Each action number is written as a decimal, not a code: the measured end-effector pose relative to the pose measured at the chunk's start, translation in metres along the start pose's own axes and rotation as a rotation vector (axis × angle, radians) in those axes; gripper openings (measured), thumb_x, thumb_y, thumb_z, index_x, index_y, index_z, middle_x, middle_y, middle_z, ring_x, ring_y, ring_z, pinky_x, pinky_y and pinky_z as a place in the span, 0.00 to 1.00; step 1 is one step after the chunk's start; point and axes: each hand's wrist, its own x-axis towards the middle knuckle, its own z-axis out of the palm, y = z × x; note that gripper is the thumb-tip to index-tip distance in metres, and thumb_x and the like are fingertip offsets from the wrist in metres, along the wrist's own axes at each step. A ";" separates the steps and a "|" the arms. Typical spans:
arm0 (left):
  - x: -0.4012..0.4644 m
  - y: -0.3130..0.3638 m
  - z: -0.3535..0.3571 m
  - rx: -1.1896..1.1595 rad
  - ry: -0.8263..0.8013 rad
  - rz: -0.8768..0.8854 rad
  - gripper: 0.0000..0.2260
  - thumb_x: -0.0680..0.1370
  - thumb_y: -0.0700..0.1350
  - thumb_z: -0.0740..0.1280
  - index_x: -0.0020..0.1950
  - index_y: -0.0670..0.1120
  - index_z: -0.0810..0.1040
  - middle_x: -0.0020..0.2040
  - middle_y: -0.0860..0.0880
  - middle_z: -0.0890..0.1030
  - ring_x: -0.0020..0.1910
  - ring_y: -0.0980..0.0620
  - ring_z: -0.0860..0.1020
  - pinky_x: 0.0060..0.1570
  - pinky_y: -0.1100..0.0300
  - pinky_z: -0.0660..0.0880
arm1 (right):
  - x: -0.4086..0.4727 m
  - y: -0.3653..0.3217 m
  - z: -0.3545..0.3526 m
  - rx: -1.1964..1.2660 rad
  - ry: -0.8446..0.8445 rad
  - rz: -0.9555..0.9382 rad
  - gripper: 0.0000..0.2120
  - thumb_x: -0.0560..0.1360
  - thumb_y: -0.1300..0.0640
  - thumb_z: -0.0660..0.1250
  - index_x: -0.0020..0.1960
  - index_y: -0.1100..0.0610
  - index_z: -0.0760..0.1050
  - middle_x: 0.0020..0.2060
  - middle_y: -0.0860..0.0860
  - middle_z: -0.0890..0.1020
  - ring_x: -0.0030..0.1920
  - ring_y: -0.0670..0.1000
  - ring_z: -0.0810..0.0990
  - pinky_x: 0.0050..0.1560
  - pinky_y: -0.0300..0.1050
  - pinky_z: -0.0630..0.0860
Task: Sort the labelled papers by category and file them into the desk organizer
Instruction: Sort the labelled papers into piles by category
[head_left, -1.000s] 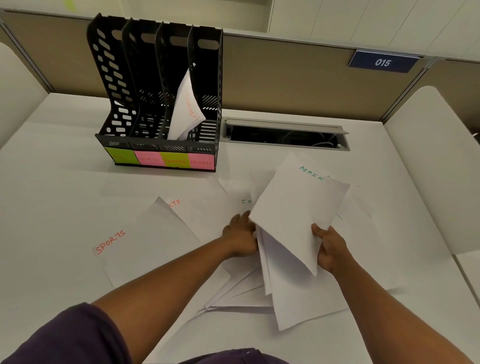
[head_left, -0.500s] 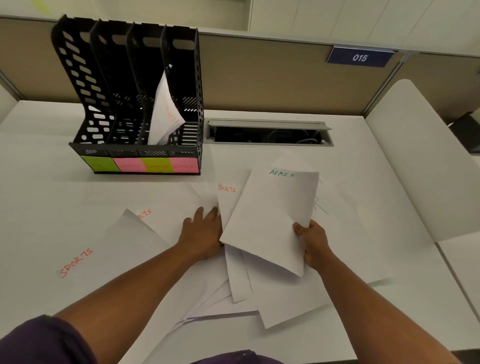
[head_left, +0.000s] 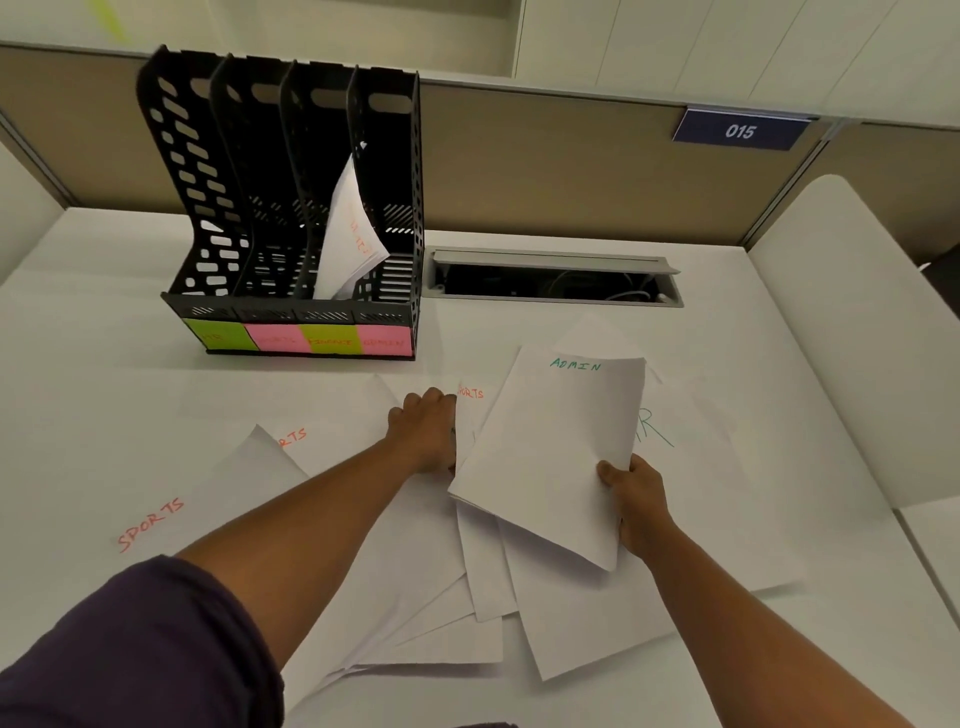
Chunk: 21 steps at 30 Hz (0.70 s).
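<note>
My right hand (head_left: 636, 506) pinches the ADMIN sheet (head_left: 553, 457), its long axis pointing up-left toward the organizer's (head_left: 291, 208) rightmost slot; my left hand (head_left: 426, 434) grips its left edge.

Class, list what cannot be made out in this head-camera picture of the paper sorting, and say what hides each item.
- Left hand: fingertips are tucked under the ADMIN sheet, so its grip is unclear.
- Sheet with green writing: label is partly covered by the ADMIN sheet.
- Filed paper in the desk organizer: its orange label is too small and tilted to read.
- Green sticky note: writing is too faint.
- Right hand: palm is hidden by the sheet it holds.
</note>
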 end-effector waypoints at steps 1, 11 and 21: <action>0.005 0.001 -0.002 -0.004 -0.022 -0.016 0.21 0.70 0.49 0.69 0.61 0.49 0.69 0.57 0.48 0.71 0.60 0.41 0.69 0.50 0.49 0.62 | 0.000 0.000 0.000 0.002 -0.004 -0.002 0.07 0.79 0.65 0.66 0.50 0.55 0.80 0.49 0.56 0.85 0.45 0.59 0.83 0.49 0.54 0.81; 0.020 0.001 -0.008 0.070 -0.092 -0.031 0.20 0.71 0.53 0.67 0.62 0.50 0.72 0.51 0.48 0.66 0.59 0.42 0.68 0.55 0.48 0.63 | 0.005 0.003 -0.001 -0.014 -0.017 0.008 0.08 0.78 0.64 0.66 0.51 0.55 0.81 0.49 0.56 0.86 0.48 0.61 0.85 0.54 0.61 0.82; 0.020 0.001 -0.055 -0.090 0.264 -0.007 0.05 0.74 0.45 0.70 0.41 0.55 0.80 0.39 0.58 0.79 0.47 0.50 0.75 0.44 0.52 0.55 | 0.004 -0.001 -0.001 -0.007 -0.039 0.003 0.07 0.78 0.64 0.66 0.53 0.56 0.81 0.48 0.55 0.87 0.45 0.58 0.85 0.45 0.52 0.82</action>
